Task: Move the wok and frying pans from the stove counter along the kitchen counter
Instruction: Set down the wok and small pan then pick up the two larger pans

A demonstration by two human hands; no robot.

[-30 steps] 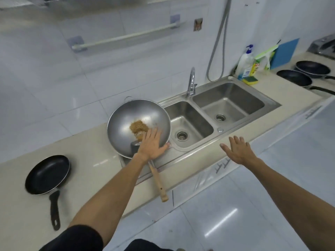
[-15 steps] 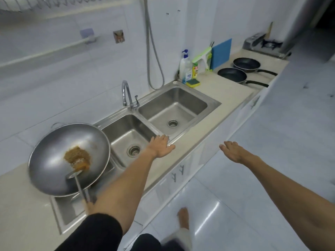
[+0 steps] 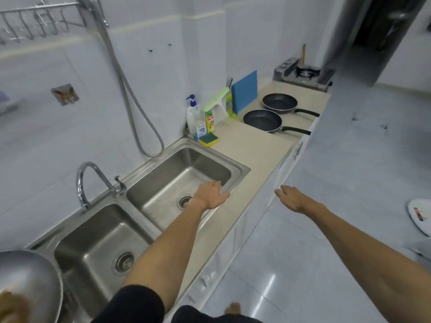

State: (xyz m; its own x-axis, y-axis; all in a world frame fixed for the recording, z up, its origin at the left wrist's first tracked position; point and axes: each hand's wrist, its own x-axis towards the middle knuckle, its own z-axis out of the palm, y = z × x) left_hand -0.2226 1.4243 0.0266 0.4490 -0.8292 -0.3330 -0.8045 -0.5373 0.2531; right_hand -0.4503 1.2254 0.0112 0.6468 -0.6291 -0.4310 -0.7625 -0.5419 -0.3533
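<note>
Two black frying pans stand on the beige counter (image 3: pixel 254 145) at the far right, the nearer pan (image 3: pixel 262 120) in front of the farther pan (image 3: pixel 279 103), both with handles pointing right. The steel wok (image 3: pixel 28 280) with brown food in it sits at the bottom left corner, partly cut off. My left hand (image 3: pixel 211 194) hovers over the right sink basin, fingers apart, holding nothing. My right hand (image 3: pixel 291 198) is out over the floor beside the counter edge, flat and empty.
A double steel sink (image 3: pixel 240 166) with a tap (image 3: pixel 93 180) fills the middle. Soap bottle (image 3: pixel 194 120), sponge (image 3: pixel 208 139), a blue board (image 3: pixel 245 90) and a squeegee stand behind the counter. A gas stove (image 3: pixel 303 74) sits at the far end. A bare foot (image 3: pixel 233 308) shows on the tiled floor.
My left hand let go of the wok and swung right over the sink. The view turned right, so the wok slid to the bottom left and the two pans came closer.
</note>
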